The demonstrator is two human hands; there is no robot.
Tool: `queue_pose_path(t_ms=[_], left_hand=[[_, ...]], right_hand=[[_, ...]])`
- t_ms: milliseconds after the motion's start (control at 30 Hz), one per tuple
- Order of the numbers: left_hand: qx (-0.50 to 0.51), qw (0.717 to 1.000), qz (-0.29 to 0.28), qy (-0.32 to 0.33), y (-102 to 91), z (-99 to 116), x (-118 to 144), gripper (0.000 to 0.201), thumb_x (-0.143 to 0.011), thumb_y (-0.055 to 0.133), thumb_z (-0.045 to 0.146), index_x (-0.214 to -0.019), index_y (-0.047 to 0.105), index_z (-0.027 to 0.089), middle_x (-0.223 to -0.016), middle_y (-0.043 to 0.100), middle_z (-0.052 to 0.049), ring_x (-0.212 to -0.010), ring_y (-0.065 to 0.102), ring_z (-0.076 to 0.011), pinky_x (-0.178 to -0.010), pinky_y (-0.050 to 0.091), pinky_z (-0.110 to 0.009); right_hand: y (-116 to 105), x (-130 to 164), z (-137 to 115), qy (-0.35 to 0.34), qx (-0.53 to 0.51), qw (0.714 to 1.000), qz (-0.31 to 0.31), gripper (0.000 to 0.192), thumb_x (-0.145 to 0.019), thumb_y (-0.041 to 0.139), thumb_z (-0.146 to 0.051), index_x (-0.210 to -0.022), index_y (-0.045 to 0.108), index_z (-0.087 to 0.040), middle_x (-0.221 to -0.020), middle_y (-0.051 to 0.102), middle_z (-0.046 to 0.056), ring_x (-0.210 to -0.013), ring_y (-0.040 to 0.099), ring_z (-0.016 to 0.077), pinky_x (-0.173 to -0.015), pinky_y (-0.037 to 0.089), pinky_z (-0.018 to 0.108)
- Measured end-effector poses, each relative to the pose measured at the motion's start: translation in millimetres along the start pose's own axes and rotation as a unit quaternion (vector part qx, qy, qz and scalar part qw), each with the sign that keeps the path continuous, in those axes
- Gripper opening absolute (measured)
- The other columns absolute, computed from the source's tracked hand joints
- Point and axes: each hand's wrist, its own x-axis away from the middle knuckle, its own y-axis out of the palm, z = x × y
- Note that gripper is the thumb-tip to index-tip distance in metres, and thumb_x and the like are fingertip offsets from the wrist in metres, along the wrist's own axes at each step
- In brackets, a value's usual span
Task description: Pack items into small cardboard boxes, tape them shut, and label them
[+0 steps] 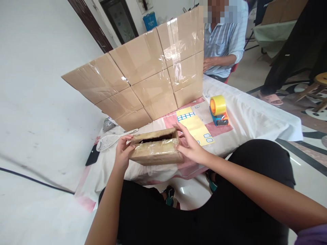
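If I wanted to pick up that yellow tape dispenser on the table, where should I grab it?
Probably from above, by the tape dispenser's yellow roll: it stands upright on its blue and orange base, well apart from the small box held by the left hand and right hand, so a grip across its flat sides looks unobstructed.

6 stacked cartons (153, 73) upper centre; 1 small box (155, 148) centre; 1 tape dispenser (219, 110) right of centre; 1 swatter (109, 141) left.

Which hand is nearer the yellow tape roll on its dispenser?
Right. The right hand grips the small cardboard box below-left of the tape roll; the left hand holds the box's far end.
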Motion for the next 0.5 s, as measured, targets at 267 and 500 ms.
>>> queue_pose_path(t_ms=[267,500], left_hand=[[-0.319,0.921,-0.098,0.2,4.8,45.9,12.4,0.034,-0.093,0.057,0.034,-0.124,0.068,0.027,-0.128,0.071,-0.007,-0.131,0.055,-0.0319,-0.119,0.024,-0.056],[-0.365,0.883,-0.134,0.261,39.7,65.3,21.8,0.054,-0.093,0.061,0.047,-0.144,0.057,0.028,-0.141,0.066,-0.007,-0.128,0.062,-0.0315,-0.116,0.034,-0.05]], right_hand=[[-5.9,-1.6,0.3,-0.062,0.097,0.993,-0.029,0.039,-0.099,0.054,-0.036,-0.136,0.058,-0.024,-0.158,0.042,0.015,-0.149,0.04,0.0289,-0.121,0.036,0.055],[-45.4,-20.6,1.6,-0.069,0.246,0.966,0.035,0.048,-0.095,0.059,-0.044,-0.139,0.055,-0.025,-0.155,0.045,0.017,-0.146,0.04,0.0376,-0.116,0.036,0.064]])
